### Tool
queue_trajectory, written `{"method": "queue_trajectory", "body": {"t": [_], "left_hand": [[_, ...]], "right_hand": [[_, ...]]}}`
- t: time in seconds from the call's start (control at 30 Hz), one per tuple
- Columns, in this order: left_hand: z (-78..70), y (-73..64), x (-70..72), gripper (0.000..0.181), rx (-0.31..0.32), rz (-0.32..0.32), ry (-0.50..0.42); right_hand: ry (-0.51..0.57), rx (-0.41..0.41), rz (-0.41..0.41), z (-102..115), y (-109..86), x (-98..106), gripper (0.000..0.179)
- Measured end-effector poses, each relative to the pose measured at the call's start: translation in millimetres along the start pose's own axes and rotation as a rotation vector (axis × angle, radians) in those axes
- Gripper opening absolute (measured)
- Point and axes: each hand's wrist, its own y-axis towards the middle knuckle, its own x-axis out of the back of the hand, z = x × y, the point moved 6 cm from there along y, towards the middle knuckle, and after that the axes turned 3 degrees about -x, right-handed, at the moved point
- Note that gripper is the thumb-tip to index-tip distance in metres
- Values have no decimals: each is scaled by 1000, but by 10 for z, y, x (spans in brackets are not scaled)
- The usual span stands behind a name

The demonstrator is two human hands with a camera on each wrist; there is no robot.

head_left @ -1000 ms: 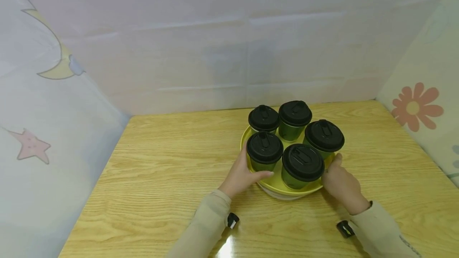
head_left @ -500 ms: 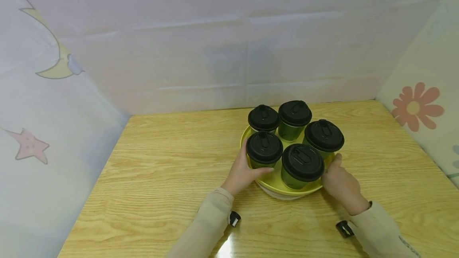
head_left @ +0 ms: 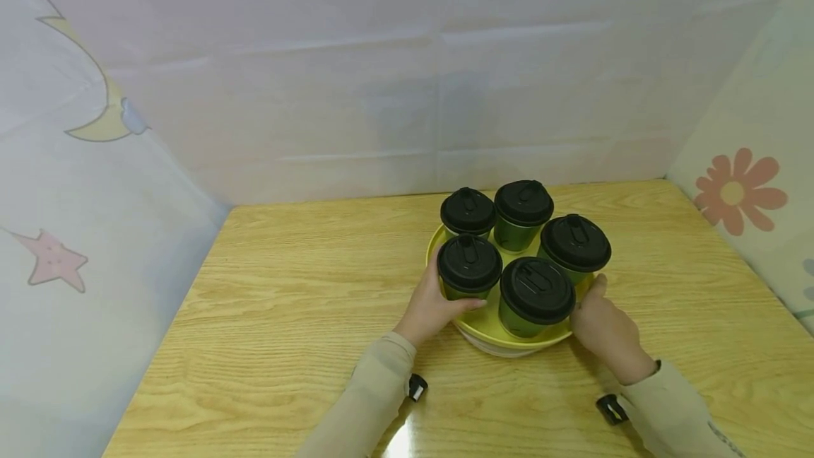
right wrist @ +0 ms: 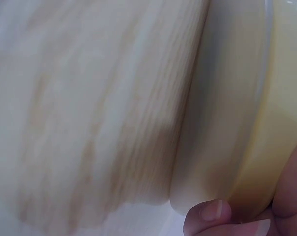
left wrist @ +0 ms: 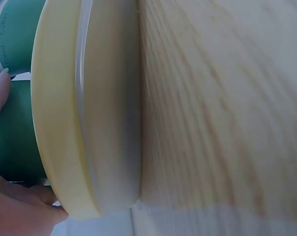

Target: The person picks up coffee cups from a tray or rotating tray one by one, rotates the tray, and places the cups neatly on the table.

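Note:
Several green paper coffee cups with black lids stand upright on a round yellow tray [head_left: 490,327], which sits on a pale round base [left wrist: 114,123]. In the head view, my left hand [head_left: 429,307] grips the front-left coffee cup [head_left: 469,263], its thumb across the front of the cup. Another cup [head_left: 536,292] is just right of it. My right hand [head_left: 607,327] holds the tray's right edge, below the right-hand cup [head_left: 575,242]. The right wrist view shows curled fingers [right wrist: 207,216] right at the tray's side.
The tray rests on a wood-grain table [head_left: 305,302], toward its right side. A pale cloth wall [head_left: 318,90] rises behind the table's back edge. Side walls carry a printed star [head_left: 57,260] and a red flower [head_left: 740,191].
My left thumb and forearm have shifted slightly, with the thumb a little higher across the cup. The tray, the cups and my right hand stay in place.

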Motion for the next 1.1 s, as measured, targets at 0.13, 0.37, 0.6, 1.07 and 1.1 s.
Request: {"method": "queue_trajectory", "body": {"t": [0.13,0.37,0.6,1.07,1.1], "left_hand": [[0,-8,7,100,10,-2,-10],[-4,-20,28,96,19,-6,-25],[-16,-26,56,97,34,-5,-21],[-118,-39,169,95,17,-22,-70],[-127,-41,181,95,18,-24,-75]], "right_hand": [[-20,25,-25,13,-2,5,51],[-2,18,-14,22,-8,6,52],[-11,32,-34,2,-8,-2,51],[54,-125,149,-111,69,-77,63],[55,-127,149,-110,69,-77,63]]}}
